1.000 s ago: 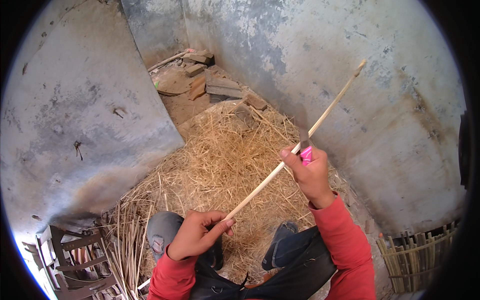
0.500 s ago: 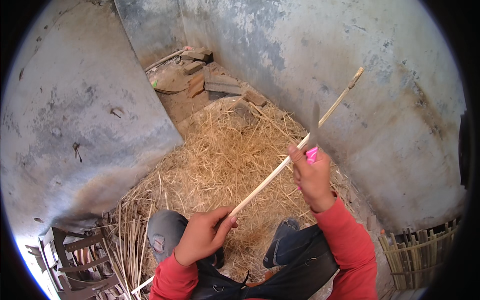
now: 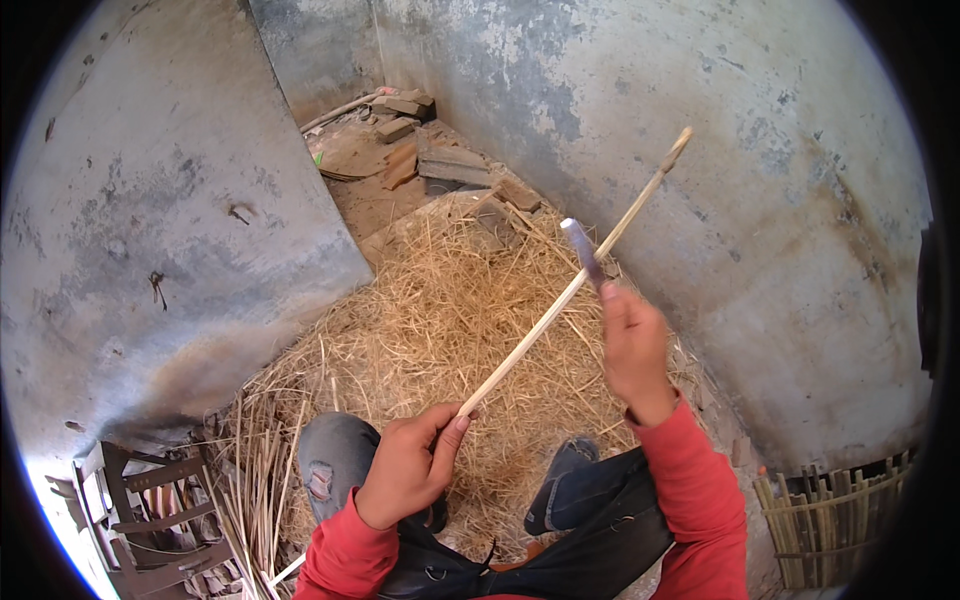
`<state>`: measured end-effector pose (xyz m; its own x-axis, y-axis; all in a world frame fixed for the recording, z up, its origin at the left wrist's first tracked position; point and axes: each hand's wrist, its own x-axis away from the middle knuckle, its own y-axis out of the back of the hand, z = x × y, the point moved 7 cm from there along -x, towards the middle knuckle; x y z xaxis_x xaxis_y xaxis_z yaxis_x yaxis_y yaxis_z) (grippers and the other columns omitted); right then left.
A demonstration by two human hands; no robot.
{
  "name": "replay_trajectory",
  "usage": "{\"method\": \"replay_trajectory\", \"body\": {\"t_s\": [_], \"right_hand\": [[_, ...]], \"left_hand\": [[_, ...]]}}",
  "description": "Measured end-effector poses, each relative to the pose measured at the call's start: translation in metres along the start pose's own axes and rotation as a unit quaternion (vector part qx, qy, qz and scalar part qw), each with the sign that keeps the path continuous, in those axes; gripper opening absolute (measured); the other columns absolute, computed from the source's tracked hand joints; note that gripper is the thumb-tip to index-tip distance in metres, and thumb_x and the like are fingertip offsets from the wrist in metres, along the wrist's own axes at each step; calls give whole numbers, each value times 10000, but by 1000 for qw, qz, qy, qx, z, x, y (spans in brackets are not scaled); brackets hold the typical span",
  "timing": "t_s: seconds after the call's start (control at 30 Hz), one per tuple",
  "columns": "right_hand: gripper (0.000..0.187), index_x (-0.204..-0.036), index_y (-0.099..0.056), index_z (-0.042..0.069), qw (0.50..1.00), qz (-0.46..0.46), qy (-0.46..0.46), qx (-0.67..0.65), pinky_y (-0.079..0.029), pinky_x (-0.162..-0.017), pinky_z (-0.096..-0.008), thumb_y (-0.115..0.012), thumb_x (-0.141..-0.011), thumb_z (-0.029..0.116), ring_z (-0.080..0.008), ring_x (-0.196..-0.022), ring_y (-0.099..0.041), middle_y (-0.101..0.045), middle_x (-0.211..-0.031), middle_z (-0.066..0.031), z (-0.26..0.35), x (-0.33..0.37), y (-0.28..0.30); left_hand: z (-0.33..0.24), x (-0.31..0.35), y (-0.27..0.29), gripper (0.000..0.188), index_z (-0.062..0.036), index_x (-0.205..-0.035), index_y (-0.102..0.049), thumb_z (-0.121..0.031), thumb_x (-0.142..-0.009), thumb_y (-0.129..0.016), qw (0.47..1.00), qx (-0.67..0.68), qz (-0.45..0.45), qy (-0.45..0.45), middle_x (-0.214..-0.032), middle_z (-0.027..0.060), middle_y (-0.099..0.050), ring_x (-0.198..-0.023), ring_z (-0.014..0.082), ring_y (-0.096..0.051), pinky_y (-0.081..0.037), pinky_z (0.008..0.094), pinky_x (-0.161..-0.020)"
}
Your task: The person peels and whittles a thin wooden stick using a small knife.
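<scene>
A long, pale strip of split bamboo or wood [image 3: 535, 338] slants up and away to the right, its far end rough and darker. My left hand [image 3: 412, 462] pinches its near part between thumb and fingers; the strip's lower end passes under that forearm. In my right hand [image 3: 636, 348], fingers wrapped round the handle, is a knife [image 3: 583, 252]. Its blade lies across the strip around the middle of the upper half, pointing up and left. The fist hides the knife's handle.
Straw-like shavings [image 3: 430, 310] cover the ground ahead. Long thin strips [image 3: 262, 480] lie at left beside a dark wooden chair [image 3: 165, 510]. Bricks [image 3: 405, 104] are piled in the far corner. Worn walls [image 3: 700, 230] close in both sides; a slatted basket-like fence [image 3: 830, 520] stands right.
The knife has turned from upright to tilted left, and my right hand has rolled over, hiding the pink handle. The strip's far end has swung slightly left; my left hand keeps its grip.
</scene>
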<state>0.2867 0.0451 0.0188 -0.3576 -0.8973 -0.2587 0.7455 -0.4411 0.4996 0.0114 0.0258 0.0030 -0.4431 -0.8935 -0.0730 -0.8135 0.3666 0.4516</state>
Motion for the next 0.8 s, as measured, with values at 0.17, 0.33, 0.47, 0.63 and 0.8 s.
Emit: {"method": "replay_trajectory", "body": {"t_s": [0.17, 0.33, 0.47, 0.63, 0.8], "right_hand": [[387, -829, -610, 6, 988, 145, 47, -27, -360, -474, -420, -564, -1087, 291, -255, -465, -437, -485, -569, -169, 23, 53, -66], [367, -854, -635, 12, 991, 125, 29, -25, -408, -488, -449, -582, -1076, 299, -303, -484, -557, -538, -587, -202, 27, 30, -57], [358, -865, -649, 15, 996, 77, 43, -17, -426, -491, -452, -582, -1073, 298, -311, -492, -587, -563, -603, -216, 27, 28, -50], [327, -923, -682, 8, 971, 194, 133, -27, -424, -482, -453, -574, -1075, 276, -326, -488, -594, -581, -613, -219, 44, 76, -94], [313, -924, -692, 23, 993, 100, 45, -31, -446, -492, -479, -591, -1064, 284, -392, -521, -617, -591, -620, -229, 26, 29, -58]], "left_hand": [[14, -3, -1, 190, 8, -1078, -745, -122, -1049, -610, 999, -20, -1, 27, -607, 23, -551, -535, 82, -499, -391, 279, -515], [17, -1, -1, 196, 9, -1059, -750, -137, -1049, -621, 999, -3, -8, 34, -610, -3, -572, -544, 65, -506, -395, 269, -515], [19, 2, -2, 208, 14, -1044, -751, -153, -1052, -626, 999, 12, 10, 49, -623, -3, -596, -563, 52, -529, -413, 255, -527], [23, -3, -7, 181, 0, -1045, -751, -142, -1032, -639, 999, 32, -10, 30, -597, 101, -592, -482, 145, -548, -415, 324, -492], [22, -1, -4, 224, 12, -1058, -750, -176, -1062, -628, 997, 42, 11, 68, -652, -5, -624, -582, 55, -575, -441, 250, -538]]}}
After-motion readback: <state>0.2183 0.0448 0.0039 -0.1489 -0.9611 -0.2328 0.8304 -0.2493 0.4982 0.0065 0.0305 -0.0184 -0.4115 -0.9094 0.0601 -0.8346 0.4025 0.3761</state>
